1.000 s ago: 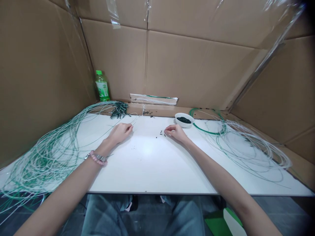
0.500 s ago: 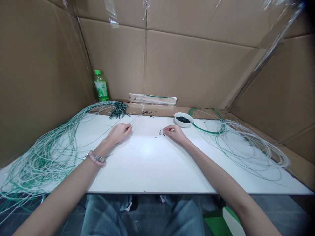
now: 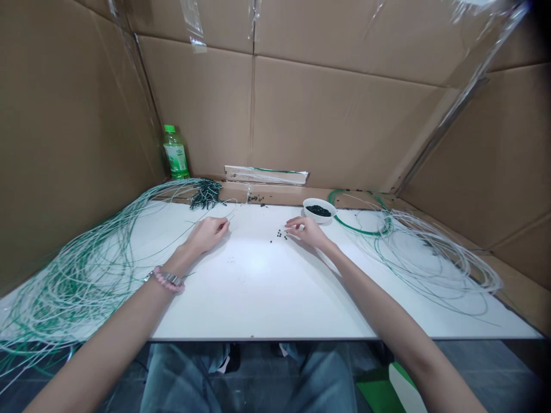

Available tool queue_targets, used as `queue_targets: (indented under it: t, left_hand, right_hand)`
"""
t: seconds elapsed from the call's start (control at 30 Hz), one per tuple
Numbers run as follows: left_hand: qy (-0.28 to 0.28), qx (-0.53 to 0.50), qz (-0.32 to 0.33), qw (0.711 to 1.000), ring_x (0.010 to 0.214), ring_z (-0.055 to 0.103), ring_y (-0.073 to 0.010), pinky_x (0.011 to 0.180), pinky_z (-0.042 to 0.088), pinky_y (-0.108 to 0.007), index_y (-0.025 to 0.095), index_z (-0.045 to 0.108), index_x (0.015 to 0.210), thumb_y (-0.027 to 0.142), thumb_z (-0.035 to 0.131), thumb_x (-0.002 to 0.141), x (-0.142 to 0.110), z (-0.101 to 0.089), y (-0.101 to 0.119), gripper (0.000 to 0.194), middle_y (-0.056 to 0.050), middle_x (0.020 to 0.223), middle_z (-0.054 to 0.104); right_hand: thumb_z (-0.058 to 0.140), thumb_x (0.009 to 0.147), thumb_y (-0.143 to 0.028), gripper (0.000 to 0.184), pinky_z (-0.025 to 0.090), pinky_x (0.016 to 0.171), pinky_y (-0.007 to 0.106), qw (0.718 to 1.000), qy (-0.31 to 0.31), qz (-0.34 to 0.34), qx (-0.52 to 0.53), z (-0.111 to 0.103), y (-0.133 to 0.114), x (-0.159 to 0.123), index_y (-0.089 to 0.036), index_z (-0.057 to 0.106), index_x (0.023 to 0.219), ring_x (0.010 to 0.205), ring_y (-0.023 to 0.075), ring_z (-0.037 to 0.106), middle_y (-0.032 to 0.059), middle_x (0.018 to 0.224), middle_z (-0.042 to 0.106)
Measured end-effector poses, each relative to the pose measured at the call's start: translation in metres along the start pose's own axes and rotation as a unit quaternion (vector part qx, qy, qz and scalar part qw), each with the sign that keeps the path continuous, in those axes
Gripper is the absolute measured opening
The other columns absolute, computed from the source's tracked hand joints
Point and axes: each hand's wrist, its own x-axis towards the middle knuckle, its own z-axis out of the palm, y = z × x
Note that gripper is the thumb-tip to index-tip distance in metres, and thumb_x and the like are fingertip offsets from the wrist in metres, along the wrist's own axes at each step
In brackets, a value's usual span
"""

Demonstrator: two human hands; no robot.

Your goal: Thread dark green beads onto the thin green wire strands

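Note:
My left hand [image 3: 209, 234] is closed in a pinch over the white table. A thin pale cord [image 3: 233, 211] shows at its fingertips, and the rest of it is hidden by the fingers. My right hand [image 3: 305, 231] hovers low over the table, its thumb and forefinger a little apart with nothing visible between them. Just left of its fingertips lie several small black beads [image 3: 279, 233]. A white bowl [image 3: 326, 218] stands behind the right hand, with a heap of black beads [image 3: 318, 210] in it.
On the left a big tangle of green and white cords [image 3: 81, 281] spreads over the table, ending in a dark beaded bunch [image 3: 206, 194]. Loose coils of cord [image 3: 447, 246] lie at right. A green bottle [image 3: 175, 154] stands by the cardboard wall [image 3: 336, 109].
The thumb and forefinger of my right hand have parted slightly beside the loose beads. My left hand stays in its pinch. The whole view has shifted a little.

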Motion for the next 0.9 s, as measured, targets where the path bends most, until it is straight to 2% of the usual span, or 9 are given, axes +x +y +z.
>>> queue_targets:
  t: [0.17,0.27,0.37,0.5,0.9]
  left_hand:
    - [-0.008,0.004,0.0,1.0,0.063,0.053,-0.0184,0.056,0.028,-0.027,0.019,0.055,0.068,0.039,0.028,0.089,0.001,0.001,0.0,0.039,-0.006,0.069,0.063]
    - [-0.009,0.006,0.0,1.0,0.063,0.054,-0.0184,0.057,0.028,-0.027,0.019,0.056,0.069,0.038,0.028,0.089,0.001,0.0,0.0,0.039,-0.007,0.071,0.064]
    - [-0.008,0.006,0.003,1.0,0.065,0.055,-0.0187,0.058,0.029,-0.027,0.019,0.056,0.07,0.037,0.028,0.089,0.002,-0.001,0.0,0.039,-0.007,0.072,0.065]
    - [-0.008,0.003,0.011,1.0,0.067,0.055,-0.0189,0.06,0.03,-0.027,0.019,0.055,0.07,0.037,0.027,0.09,0.002,0.0,0.0,0.039,-0.007,0.073,0.065]
    - [-0.011,-0.003,0.017,1.0,0.068,0.056,-0.0196,0.06,0.03,-0.028,0.019,0.053,0.069,0.036,0.026,0.09,0.002,0.0,0.001,0.038,-0.007,0.074,0.065]
  right_hand:
    - [0.052,0.09,-0.035,0.031,0.05,0.085,0.04,0.991,0.061,0.087,-0.083,-0.055,0.015,0.032,-0.015,0.056,0.114,0.1,0.0193,0.059,0.0078,0.115,0.058]
    - [0.054,0.089,-0.034,0.03,0.051,0.084,0.039,0.977,0.022,0.163,-0.135,-0.074,0.028,0.051,-0.015,0.057,0.113,0.099,0.0189,0.059,0.0079,0.114,0.058]
    - [0.056,0.089,-0.032,0.029,0.052,0.082,0.036,0.958,-0.045,0.223,-0.173,-0.072,0.038,0.061,-0.015,0.057,0.112,0.097,0.0179,0.06,0.0087,0.113,0.058]
    - [0.056,0.089,-0.033,0.03,0.052,0.082,0.036,0.94,-0.096,0.25,-0.213,-0.061,0.043,0.063,-0.015,0.056,0.113,0.098,0.0184,0.06,0.0086,0.114,0.058]
    - [0.055,0.089,-0.033,0.03,0.051,0.085,0.037,0.921,-0.128,0.241,-0.279,-0.057,0.041,0.065,-0.015,0.056,0.114,0.1,0.0187,0.059,0.0098,0.116,0.057]
